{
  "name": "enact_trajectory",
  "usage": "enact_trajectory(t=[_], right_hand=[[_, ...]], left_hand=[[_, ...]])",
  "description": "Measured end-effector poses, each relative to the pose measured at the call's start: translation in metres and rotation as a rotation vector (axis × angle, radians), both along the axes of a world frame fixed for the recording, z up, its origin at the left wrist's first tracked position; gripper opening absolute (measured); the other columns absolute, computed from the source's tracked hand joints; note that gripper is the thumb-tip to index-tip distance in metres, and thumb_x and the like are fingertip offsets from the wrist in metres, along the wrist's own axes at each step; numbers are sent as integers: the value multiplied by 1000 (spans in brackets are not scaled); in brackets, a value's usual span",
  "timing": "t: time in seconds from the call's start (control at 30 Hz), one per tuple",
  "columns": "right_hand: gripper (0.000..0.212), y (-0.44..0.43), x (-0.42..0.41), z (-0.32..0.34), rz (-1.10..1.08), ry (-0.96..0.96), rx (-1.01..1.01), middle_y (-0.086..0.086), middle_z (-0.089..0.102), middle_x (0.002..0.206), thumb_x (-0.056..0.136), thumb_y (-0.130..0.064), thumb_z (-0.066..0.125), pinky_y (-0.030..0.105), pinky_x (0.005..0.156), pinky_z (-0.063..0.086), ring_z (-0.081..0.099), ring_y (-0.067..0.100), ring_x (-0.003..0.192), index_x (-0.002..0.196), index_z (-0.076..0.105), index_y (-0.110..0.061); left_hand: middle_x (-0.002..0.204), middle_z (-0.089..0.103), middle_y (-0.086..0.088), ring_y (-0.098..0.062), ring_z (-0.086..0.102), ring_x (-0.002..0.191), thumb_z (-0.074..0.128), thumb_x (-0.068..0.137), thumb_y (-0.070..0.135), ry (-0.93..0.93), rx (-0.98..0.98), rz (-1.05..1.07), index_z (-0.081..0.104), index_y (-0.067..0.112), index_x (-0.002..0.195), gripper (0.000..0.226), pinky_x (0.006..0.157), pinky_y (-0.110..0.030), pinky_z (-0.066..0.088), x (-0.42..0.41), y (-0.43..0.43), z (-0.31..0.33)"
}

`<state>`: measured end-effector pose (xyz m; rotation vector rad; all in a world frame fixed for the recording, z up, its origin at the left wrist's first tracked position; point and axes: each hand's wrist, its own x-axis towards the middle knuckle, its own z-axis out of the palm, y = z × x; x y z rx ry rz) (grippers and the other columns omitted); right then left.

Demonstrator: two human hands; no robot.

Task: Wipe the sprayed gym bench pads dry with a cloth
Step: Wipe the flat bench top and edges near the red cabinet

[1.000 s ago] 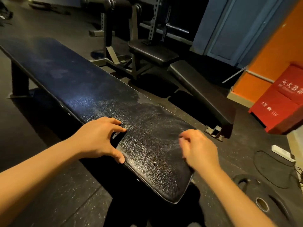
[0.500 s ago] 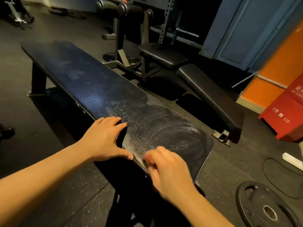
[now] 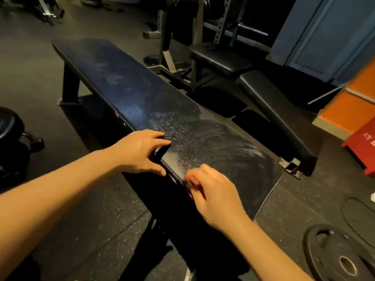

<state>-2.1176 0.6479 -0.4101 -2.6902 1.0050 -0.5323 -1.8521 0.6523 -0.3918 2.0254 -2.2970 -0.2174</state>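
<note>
A long black flat bench pad point(image 3: 142, 102) runs from the far left to the near middle, with wet smears and wipe streaks on its near end. My left hand point(image 3: 140, 153) grips the pad's near long edge, fingers on top and thumb on the side. My right hand point(image 3: 213, 195) lies at the same edge closer to me, fingers curled tight against the pad. A dark cloth under those fingers hardly shows against the black pad.
A second bench with a seat pad point(image 3: 221, 59) and a sloped back pad point(image 3: 278, 112) stands to the right, beside a steel rack point(image 3: 221, 23). A weight plate point(image 3: 343, 258) lies on the floor at the near right. A red box point(image 3: 365, 142) stands by the orange wall.
My right hand swept from the pad's right side across to its near left edge. My left hand kept its hold on the edge. The view shifted to the left.
</note>
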Motion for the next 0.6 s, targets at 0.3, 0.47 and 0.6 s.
enact_trajectory(t=[0.3, 0.47, 0.6], right_hand=[[20, -74, 11, 5, -455, 103, -69, 0, 64, 115, 98, -33, 56, 38, 83, 45, 60, 27, 107, 115, 62, -25], [17, -47, 91, 3, -107, 42, 52, -1, 61, 111, 99, -29, 54, 40, 81, 44, 57, 26, 102, 112, 60, -22], [14, -33, 26, 17, 52, 55, 103, -11, 59, 96, 86, -30, 51, 36, 78, 45, 55, 15, 89, 97, 59, -30]], left_hand=[[155, 46, 12, -11, 40, 143, 69, 70, 79, 40, -84, 31, 54, 39, 145, 86, 112, -39, 43, 5, -7, -1], [156, 45, 15, -9, 41, 142, 72, 72, 76, 100, -96, 60, 53, 43, 144, 82, 113, -35, 41, 6, -4, -2], [157, 41, 17, -10, 39, 144, 71, 71, 77, 85, -64, 74, 51, 37, 147, 88, 117, -38, 37, 5, -4, 1]])
